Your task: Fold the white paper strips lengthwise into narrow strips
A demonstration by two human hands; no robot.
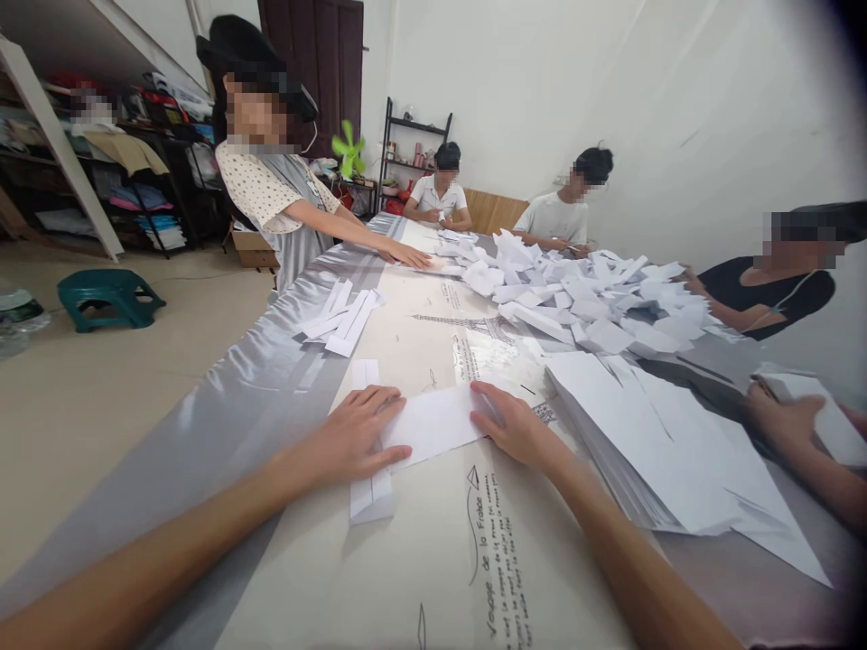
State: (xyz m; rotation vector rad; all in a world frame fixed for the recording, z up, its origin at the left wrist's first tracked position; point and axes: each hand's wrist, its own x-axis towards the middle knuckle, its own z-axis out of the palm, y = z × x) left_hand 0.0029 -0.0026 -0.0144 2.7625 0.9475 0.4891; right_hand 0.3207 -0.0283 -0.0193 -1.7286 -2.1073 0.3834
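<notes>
In the head view, a folded white sheet of paper [437, 422] lies slantwise between my hands, low over the table. My left hand [362, 431] grips its left end, with the thumb on the near edge and the fingers at the far edge. At the right end, my right hand [516, 422] pinches it between thumb and forefinger. Under my left hand lies a narrow folded paper strip [371, 504] with crease lines, partly hidden. Both papers are over a cream table runner [312, 578] printed with writing and a tower drawing.
A stack of white sheets [650, 442] sits to the right, with a heap of folded papers [575, 293] beyond it. More folded strips [345, 316] lie at the left edge. Several people are around the table; one hand [786, 415] holds papers at right. A green stool [112, 298] stands on the floor.
</notes>
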